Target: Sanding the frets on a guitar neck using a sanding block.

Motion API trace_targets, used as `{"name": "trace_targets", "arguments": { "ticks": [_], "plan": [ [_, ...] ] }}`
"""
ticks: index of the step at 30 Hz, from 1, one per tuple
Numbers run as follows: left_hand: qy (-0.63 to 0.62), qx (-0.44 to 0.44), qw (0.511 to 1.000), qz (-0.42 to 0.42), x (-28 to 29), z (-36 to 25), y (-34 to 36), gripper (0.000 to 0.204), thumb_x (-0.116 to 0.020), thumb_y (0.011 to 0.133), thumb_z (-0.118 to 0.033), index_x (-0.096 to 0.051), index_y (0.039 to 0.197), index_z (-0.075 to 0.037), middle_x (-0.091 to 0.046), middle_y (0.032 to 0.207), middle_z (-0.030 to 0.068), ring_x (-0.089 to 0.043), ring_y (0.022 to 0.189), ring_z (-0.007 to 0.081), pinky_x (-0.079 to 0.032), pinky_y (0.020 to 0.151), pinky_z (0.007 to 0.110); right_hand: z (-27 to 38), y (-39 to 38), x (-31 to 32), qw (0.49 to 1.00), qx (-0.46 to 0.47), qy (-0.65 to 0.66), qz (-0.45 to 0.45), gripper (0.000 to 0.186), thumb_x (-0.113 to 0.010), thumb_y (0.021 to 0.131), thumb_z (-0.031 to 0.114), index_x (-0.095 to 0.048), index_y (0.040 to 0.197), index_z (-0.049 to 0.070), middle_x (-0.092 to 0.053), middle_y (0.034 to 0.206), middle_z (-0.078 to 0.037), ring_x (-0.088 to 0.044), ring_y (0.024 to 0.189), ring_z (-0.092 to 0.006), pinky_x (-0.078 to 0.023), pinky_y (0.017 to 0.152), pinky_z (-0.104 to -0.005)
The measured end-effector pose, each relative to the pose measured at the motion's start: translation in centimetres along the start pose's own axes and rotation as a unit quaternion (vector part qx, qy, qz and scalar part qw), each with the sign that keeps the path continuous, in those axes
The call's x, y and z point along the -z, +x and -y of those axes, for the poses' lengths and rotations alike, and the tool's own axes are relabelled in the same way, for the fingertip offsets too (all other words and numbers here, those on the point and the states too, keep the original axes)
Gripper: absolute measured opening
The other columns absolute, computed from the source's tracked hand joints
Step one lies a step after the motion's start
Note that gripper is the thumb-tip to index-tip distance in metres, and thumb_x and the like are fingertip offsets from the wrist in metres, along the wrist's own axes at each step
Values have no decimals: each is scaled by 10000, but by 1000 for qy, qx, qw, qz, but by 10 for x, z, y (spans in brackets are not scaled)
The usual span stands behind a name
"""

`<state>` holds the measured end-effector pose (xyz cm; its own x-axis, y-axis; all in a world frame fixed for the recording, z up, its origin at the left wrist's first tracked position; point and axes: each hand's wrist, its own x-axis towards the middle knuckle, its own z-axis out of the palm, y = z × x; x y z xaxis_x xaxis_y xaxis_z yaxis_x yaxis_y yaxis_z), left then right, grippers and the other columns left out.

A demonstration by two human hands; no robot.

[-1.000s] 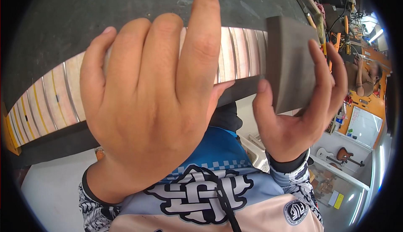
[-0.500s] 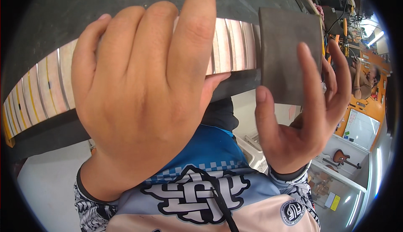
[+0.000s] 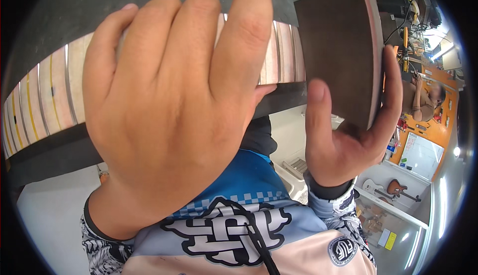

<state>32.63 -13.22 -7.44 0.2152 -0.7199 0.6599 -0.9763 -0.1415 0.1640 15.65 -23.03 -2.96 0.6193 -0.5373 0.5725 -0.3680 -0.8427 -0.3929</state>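
A long fretboard (image 3: 59, 90) with metal frets and pale tape strips between them runs across a dark work surface. My left hand (image 3: 164, 105) lies over its middle, fingers across the top and thumb at the near edge, gripping it and hiding much of it. Over the fretboard's right end is a dark, flat sanding block (image 3: 333, 51), tilted so that a paler, pinkish side layer shows. My right hand (image 3: 343, 150) holds this block, thumb at its near left corner and a finger along its right side; the other fingers are mostly hidden behind it.
The dark work surface (image 3: 99, 23) extends beyond the fretboard. At the right are an orange tool wall (image 3: 435, 140), a whiteboard (image 3: 420, 156), hanging guitars (image 3: 398, 188) and cluttered benches. Another person (image 3: 425, 98) is at the far right. A white chair (image 3: 294, 175) stands below the bench.
The block has tilted, showing its side, and moved slightly up. My right fingers have gone from spread in front of it to around its right side. My left hand has shifted slightly right.
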Motion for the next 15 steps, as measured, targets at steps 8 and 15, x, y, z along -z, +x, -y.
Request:
{"name": "trace_targets", "arguments": {
  "ticks": [8, 15],
  "plan": [
    [6, 1, 1000, -1, 2, 4, -6, 837, -866, 653, -415, -608, 1356, -42, -706, 1166, 59, -664, 966, 259, -491, 921, 421, 15, 29, -10, 981, 71, -160, 84, 652, -734, 851, -90, -508, 1462, -58, -626, 1386, -192, -669, 1161, -227, -544, 992, -337],
    [12, 12, 1000, 1, 5, 21, -26, 837, -863, 655, -419, -608, 1355, -40, -706, 1169, 59, -664, 967, 259, -491, 922, 421, 30, -21, 9, 999, -24, -31, 30, 685, -734, 855, -73, -477, 1490, -59, -618, 1392, -213, -661, 1186, -250, -545, 992, -340]
  ]
}}
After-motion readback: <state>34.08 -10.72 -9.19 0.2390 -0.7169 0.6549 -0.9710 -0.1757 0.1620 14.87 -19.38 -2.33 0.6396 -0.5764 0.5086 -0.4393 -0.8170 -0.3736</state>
